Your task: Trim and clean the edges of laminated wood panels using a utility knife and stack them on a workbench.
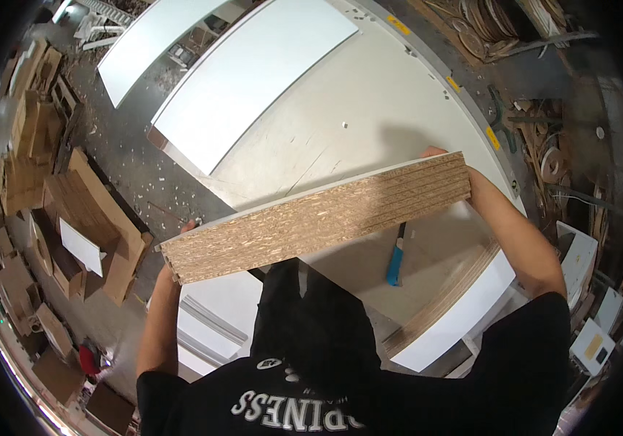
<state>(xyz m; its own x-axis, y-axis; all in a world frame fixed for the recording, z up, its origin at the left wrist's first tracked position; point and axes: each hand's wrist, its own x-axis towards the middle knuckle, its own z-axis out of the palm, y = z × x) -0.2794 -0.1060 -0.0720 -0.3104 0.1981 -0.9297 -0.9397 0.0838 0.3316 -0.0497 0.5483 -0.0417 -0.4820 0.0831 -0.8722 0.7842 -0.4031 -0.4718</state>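
Note:
A long stack of particleboard strips with a pale top face is held up across the front of my body, its rough brown edges turned toward me. My left hand grips the left end, with fingertips showing over the far side. At the higher right end, my right hand is closed round the stack, and its fingers show past the far edge. Most of both hands is hidden by the strips. Below the stack, a tool with a blue end and dark shaft lies on the pale worktable.
A large white panel rests at the table's far left. More stacked white-faced boards lie at the near right. Cardboard and offcuts crowd the floor at left. Edging rolls and scraps stand beyond the table's right rim.

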